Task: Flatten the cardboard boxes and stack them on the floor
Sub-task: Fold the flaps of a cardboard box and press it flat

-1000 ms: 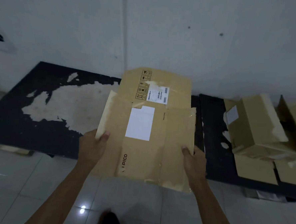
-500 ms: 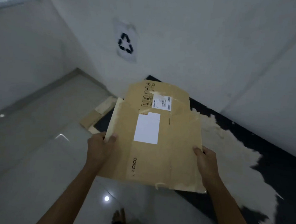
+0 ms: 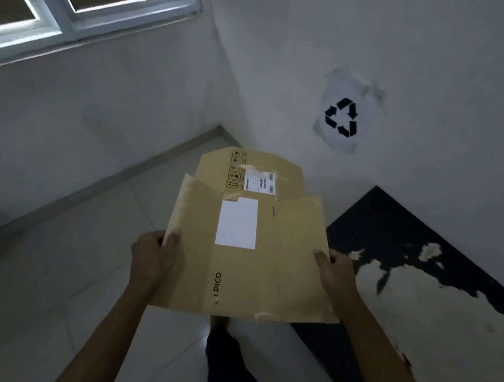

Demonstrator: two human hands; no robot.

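Above the floor tiles (image 3: pixel 63 268), flattened box (image 3: pixel 249 267) lengthwise away, side edges gripped by hands (image 3: pixel 155 257) (image 3: pixel 338 273).

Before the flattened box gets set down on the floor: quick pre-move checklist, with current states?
1. Flattened box fully flat: ok, panels lie in one plane.
2. Left hand grips the left edge: ok, thumb on top.
3. Right hand grips the right edge: ok.
4. Box clear of the black mat: ok, held above it.
5. Floor in the corner free for the drop: cannot tell, the box hides it.
6. Existing stack located: cannot tell, none in view.
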